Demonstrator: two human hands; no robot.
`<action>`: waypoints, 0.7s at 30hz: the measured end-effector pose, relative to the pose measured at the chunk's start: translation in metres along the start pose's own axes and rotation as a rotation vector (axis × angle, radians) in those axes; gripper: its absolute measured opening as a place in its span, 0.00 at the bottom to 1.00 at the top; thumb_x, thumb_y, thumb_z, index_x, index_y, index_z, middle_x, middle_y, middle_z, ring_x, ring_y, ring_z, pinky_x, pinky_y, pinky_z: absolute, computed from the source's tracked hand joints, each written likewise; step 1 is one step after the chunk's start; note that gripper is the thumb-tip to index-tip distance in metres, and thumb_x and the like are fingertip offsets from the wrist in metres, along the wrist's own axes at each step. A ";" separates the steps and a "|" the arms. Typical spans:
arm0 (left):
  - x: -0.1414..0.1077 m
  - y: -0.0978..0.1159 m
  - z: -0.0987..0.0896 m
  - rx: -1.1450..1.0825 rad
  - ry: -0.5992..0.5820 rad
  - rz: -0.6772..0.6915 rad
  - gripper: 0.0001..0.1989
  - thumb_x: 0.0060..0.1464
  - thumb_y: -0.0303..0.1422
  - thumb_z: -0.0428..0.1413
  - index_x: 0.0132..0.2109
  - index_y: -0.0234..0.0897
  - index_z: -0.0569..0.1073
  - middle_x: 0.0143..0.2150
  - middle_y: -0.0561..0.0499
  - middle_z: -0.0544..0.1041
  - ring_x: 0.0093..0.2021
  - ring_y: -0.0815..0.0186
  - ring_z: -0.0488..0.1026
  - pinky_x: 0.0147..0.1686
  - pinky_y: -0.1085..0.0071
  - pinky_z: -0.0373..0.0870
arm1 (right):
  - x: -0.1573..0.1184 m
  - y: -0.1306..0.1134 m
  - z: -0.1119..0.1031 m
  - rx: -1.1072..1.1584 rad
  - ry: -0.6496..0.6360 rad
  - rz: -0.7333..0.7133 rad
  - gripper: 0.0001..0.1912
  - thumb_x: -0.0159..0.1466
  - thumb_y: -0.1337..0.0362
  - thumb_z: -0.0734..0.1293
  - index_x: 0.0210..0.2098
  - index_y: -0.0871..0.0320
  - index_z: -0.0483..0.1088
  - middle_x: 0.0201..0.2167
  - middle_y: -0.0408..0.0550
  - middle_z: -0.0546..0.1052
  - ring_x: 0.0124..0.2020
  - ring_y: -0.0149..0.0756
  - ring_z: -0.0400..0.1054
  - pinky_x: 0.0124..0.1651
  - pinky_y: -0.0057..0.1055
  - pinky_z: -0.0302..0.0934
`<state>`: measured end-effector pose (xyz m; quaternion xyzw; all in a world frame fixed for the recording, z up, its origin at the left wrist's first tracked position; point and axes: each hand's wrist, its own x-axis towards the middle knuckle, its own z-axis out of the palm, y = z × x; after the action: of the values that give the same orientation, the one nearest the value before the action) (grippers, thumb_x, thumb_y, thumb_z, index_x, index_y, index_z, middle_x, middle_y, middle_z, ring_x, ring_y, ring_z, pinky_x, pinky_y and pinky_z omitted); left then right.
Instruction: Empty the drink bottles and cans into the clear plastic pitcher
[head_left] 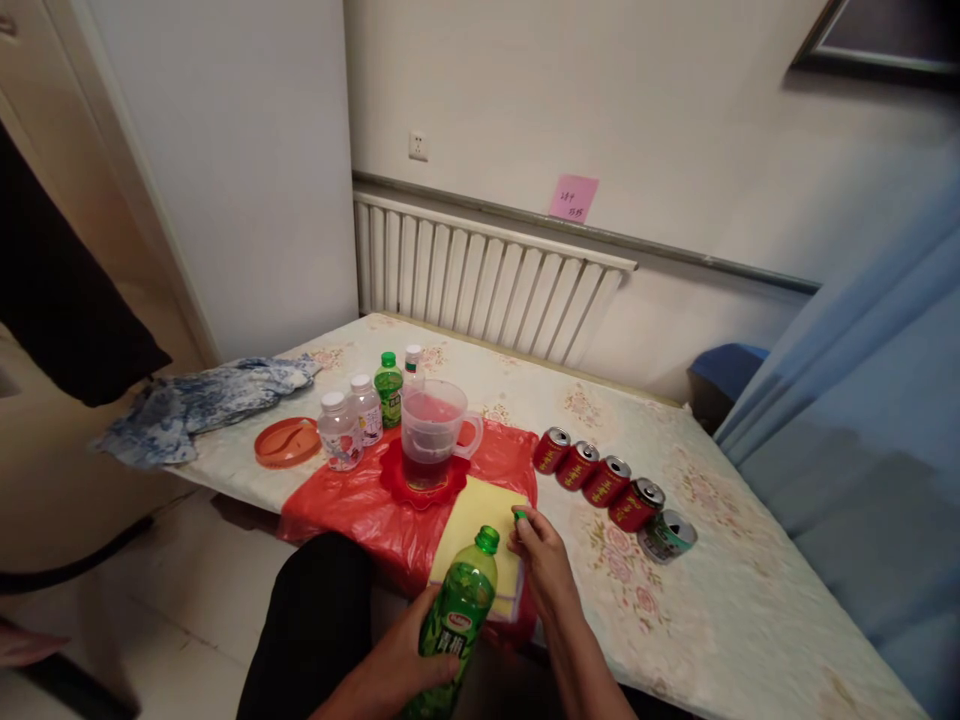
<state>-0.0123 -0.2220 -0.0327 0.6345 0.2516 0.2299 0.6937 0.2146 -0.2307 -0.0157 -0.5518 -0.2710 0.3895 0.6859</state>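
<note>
My left hand [409, 660] grips a green plastic bottle [454, 614] low at the table's near edge, tilted, its green neck ring showing. My right hand [541, 562] is just right of the bottle's top and pinches a small green cap [519, 516] between its fingertips. Under both lies a yellow cloth [471, 520] on a red plastic bag [352, 505]. Beyond them a clear measuring jug [433, 428] with reddish liquid stands on a red coaster.
A row of red cans [598, 476] and one green can [667, 535] lie right of the jug. Small bottles [365, 408], an orange lid [286, 442] and a blue patterned cloth [202, 398] sit at left. A radiator [480, 275] lines the wall; a blue curtain [862, 450] hangs right.
</note>
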 end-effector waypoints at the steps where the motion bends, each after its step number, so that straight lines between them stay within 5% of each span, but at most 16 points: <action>1: -0.001 -0.001 -0.001 -0.003 0.002 0.003 0.34 0.42 0.38 0.62 0.58 0.36 0.64 0.49 0.48 0.74 0.51 0.51 0.67 0.49 0.61 0.64 | 0.006 0.005 -0.002 -0.036 0.012 0.001 0.18 0.51 0.54 0.73 0.37 0.58 0.75 0.25 0.42 0.74 0.24 0.31 0.66 0.30 0.29 0.63; 9: -0.009 -0.006 -0.015 0.047 0.065 -0.037 0.32 0.43 0.39 0.62 0.55 0.35 0.65 0.47 0.47 0.74 0.48 0.54 0.68 0.49 0.62 0.64 | 0.043 0.027 0.001 -0.253 0.018 -0.037 0.17 0.47 0.59 0.70 0.35 0.60 0.74 0.19 0.39 0.73 0.20 0.32 0.65 0.26 0.29 0.60; 14: -0.011 -0.009 -0.022 0.055 0.077 -0.025 0.30 0.44 0.40 0.62 0.54 0.36 0.65 0.47 0.47 0.74 0.47 0.54 0.68 0.49 0.62 0.64 | 0.062 0.032 0.005 -0.434 0.025 -0.152 0.15 0.45 0.61 0.70 0.33 0.57 0.76 0.32 0.46 0.80 0.35 0.41 0.72 0.41 0.35 0.64; 21: -0.004 -0.010 -0.027 0.021 0.093 -0.035 0.30 0.43 0.38 0.62 0.54 0.36 0.66 0.47 0.47 0.75 0.48 0.53 0.69 0.51 0.61 0.64 | 0.060 0.044 0.010 -0.606 0.039 -0.323 0.17 0.51 0.61 0.67 0.40 0.56 0.76 0.38 0.49 0.79 0.40 0.44 0.70 0.49 0.40 0.61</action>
<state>-0.0329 -0.2046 -0.0447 0.6258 0.2971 0.2447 0.6784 0.2294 -0.1709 -0.0597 -0.6878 -0.4449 0.1669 0.5488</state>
